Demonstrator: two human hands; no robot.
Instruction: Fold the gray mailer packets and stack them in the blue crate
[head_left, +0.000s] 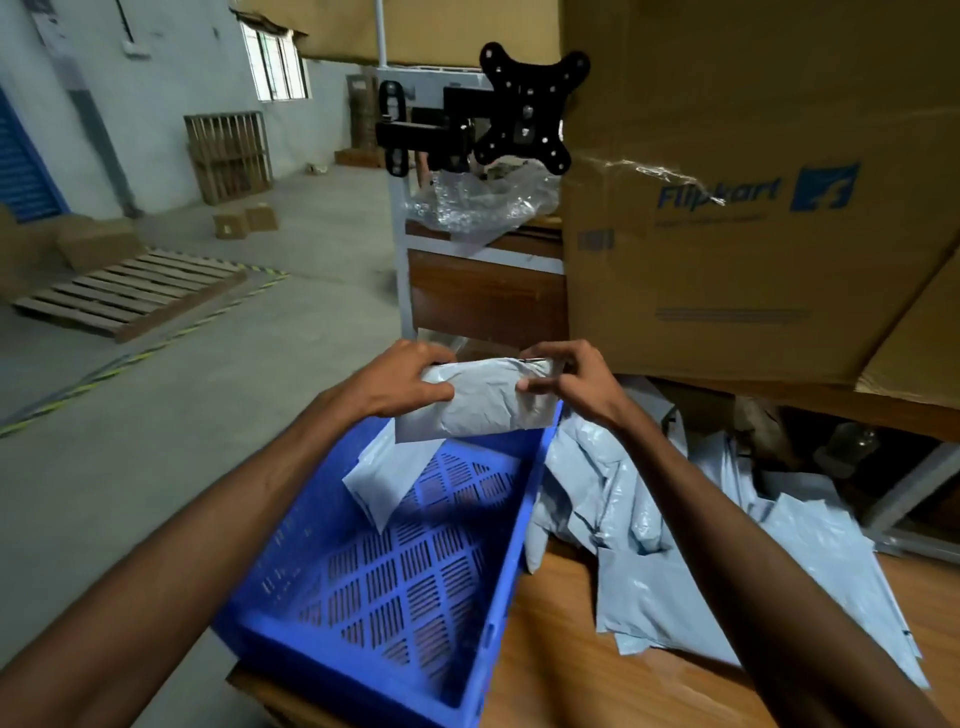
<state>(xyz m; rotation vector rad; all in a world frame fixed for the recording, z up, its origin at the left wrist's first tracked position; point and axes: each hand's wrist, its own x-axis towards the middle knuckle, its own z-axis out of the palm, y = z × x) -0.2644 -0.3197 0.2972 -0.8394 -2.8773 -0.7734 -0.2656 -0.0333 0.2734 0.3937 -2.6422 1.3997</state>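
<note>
A folded gray mailer packet (483, 402) is held over the far end of the blue crate (524, 499). My left hand (402, 382) grips its left edge and my right hand (569, 376) pinches its right edge. Another folded gray packet (387, 480) leans inside the crate at its far left corner. The crate's slotted bottom is otherwise bare. A loose pile of unfolded gray mailer packets (649, 525) lies on the wooden table (587, 670) to the right of the crate.
A large cardboard box (753, 182) stands close behind the pile on the right. A black monitor mount (524, 111) and crumpled clear plastic (478, 202) sit straight ahead. The crate overhangs the table's left edge above a concrete floor with a wooden pallet (130, 293).
</note>
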